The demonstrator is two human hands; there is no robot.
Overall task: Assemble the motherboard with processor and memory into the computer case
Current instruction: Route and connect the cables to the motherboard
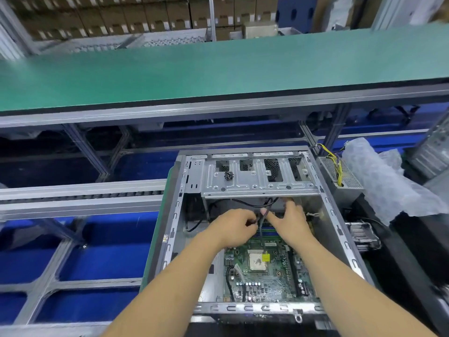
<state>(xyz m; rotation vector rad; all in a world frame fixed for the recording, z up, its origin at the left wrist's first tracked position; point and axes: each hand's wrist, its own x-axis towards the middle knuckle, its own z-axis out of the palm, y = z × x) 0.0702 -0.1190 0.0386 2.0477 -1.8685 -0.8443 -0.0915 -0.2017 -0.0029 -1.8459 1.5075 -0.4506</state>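
Observation:
An open grey computer case point(175, 222) lies on its side in front of me. Inside it sits the green motherboard point(269, 280) with a silver processor point(256, 262) in its socket. Memory sticks point(268, 232) show between my hands. My left hand point(234, 227) grips black cables point(261, 221) above the board's far end. My right hand point(289, 221) pinches the same cable bundle from the right, its fingers reaching under the drive cage point(257, 177). A yellow tag point(266, 258) hangs on a cable over the processor.
A small cluster of screws point(228, 175) lies on the drive cage. A power supply point(340, 176) with yellow wires and bubble wrap point(384, 181) sit to the right. A green conveyor belt point(218, 69) runs behind, with a roller rail point(80, 197) to the left.

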